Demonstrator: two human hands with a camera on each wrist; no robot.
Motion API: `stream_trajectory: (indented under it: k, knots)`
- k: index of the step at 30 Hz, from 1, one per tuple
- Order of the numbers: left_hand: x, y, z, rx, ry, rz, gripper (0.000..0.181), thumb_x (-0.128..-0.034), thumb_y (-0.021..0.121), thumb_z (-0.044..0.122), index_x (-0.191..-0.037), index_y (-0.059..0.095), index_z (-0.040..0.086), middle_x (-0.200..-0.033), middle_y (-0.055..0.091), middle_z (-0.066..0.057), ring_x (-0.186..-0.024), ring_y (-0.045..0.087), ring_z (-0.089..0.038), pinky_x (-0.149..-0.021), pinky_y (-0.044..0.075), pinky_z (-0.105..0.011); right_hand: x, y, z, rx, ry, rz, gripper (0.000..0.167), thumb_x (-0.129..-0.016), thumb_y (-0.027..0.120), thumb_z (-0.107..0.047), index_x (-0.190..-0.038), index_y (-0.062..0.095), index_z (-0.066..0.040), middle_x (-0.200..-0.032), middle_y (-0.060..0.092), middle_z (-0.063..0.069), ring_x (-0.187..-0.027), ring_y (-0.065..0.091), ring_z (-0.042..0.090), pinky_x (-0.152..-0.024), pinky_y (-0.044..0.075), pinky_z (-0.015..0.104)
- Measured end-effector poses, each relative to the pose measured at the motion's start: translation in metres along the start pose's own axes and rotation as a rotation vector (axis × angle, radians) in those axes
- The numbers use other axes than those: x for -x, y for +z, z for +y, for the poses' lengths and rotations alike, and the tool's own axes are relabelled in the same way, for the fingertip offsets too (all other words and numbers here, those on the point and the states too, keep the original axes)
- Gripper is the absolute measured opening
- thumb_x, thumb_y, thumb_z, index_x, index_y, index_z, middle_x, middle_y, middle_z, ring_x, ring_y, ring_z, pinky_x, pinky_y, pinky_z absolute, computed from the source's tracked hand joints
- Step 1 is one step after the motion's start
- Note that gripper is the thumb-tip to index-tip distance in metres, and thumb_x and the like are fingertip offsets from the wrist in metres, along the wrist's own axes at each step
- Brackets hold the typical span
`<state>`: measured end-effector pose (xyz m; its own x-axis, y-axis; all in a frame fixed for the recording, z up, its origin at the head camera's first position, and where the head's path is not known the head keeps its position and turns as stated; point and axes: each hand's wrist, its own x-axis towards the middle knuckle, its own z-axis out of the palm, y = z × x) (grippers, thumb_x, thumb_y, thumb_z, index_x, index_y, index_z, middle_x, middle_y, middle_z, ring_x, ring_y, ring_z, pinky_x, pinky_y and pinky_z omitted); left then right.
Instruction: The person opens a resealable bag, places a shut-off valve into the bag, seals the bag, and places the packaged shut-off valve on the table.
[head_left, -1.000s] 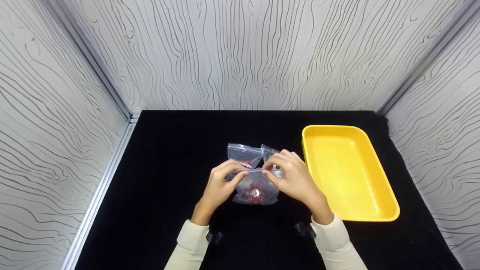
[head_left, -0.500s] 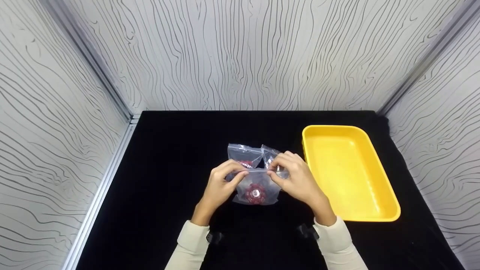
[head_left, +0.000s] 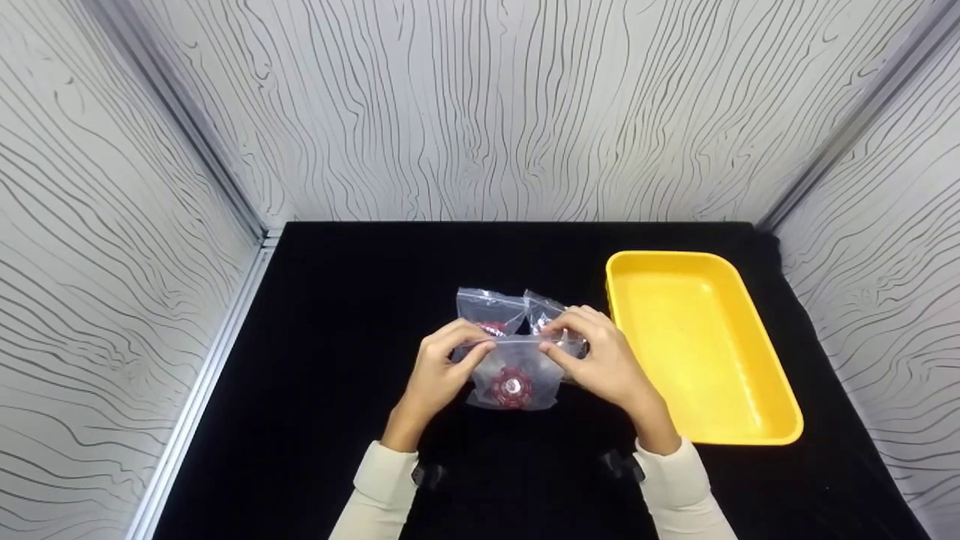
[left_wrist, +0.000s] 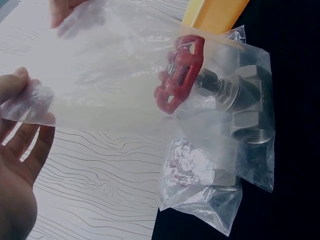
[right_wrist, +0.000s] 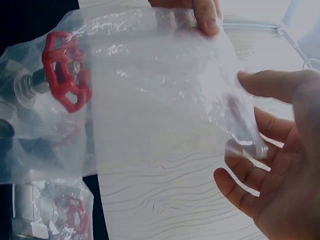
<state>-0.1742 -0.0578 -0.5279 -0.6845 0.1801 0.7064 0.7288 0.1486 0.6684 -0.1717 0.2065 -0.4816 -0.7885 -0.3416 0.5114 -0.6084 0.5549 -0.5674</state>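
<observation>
A clear zip-lock bag [head_left: 536, 367] stands upright between the hands. Inside it is a metal valve [left_wrist: 252, 92] with a red handwheel [head_left: 512, 388]. My left hand [head_left: 439, 375] pinches the bag's top edge on the left, thumb against fingers. Farther right along that edge, my right hand [head_left: 607, 367] pinches the zip strip between thumb and fingers. Behind this bag lie two more clear bags: a left bag [head_left: 484, 306] showing some red, and a right bag [head_left: 541, 309] partly hidden by the right hand.
A yellow tray [head_left: 697, 352] sits to the right, close to the right hand. Black cloth [head_left: 360, 300] covers the table. Pale wood-grain panels [head_left: 480, 112] enclose the back and sides.
My right hand has slid rightward along the bag's top edge, toward its right corner. The left hand keeps its pinch in place, and the bag has barely moved.
</observation>
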Motion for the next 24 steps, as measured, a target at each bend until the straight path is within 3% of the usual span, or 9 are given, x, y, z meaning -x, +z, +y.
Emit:
stream_trajectory:
  k: [4, 14, 19, 24]
  knots:
    - [0.001, -0.001, 0.000, -0.006, 0.007, 0.006, 0.006, -0.0962, 0.078, 0.010, -0.092, 0.078, 0.005, -0.093, 0.077, -0.002, -0.082, 0.071, -0.017, -0.075, 0.059, -0.024, 0.002, -0.001, 0.003, -0.052, -0.008, 0.019, 0.015, -0.087, 0.088, -0.009, -0.092, 0.075, -0.016, -0.088, 0.070, -0.007, -0.084, 0.061, 0.017, -0.079, 0.049, 0.028]
    - [0.001, -0.001, -0.001, -0.010, -0.005, -0.014, 0.006, -0.0974, 0.077, 0.013, -0.094, 0.079, 0.008, -0.092, 0.076, -0.002, -0.082, 0.070, -0.015, -0.076, 0.060, -0.025, 0.003, 0.003, 0.008, -0.088, -0.128, 0.102, 0.016, -0.084, 0.087, 0.000, -0.088, 0.075, -0.011, -0.085, 0.072, -0.005, -0.081, 0.062, 0.015, -0.081, 0.047, 0.022]
    - [0.001, -0.002, -0.001, -0.003, -0.009, -0.014, 0.009, -0.0981, 0.077, 0.015, -0.094, 0.079, 0.008, -0.092, 0.075, -0.002, -0.081, 0.069, -0.014, -0.075, 0.060, -0.025, 0.004, 0.003, 0.008, -0.116, -0.091, 0.102, 0.017, -0.085, 0.087, -0.001, -0.090, 0.076, -0.013, -0.087, 0.073, -0.005, -0.082, 0.064, 0.016, -0.081, 0.048, 0.022]
    - [0.000, -0.002, -0.001, 0.000, -0.002, -0.007, 0.007, -0.0970, 0.078, 0.012, -0.093, 0.079, 0.006, -0.091, 0.076, -0.002, -0.079, 0.069, -0.016, -0.074, 0.059, -0.024, 0.011, 0.001, 0.011, -0.179, -0.002, 0.091, 0.018, -0.086, 0.087, -0.003, -0.097, 0.077, -0.013, -0.094, 0.074, -0.003, -0.085, 0.065, 0.016, -0.079, 0.052, 0.019]
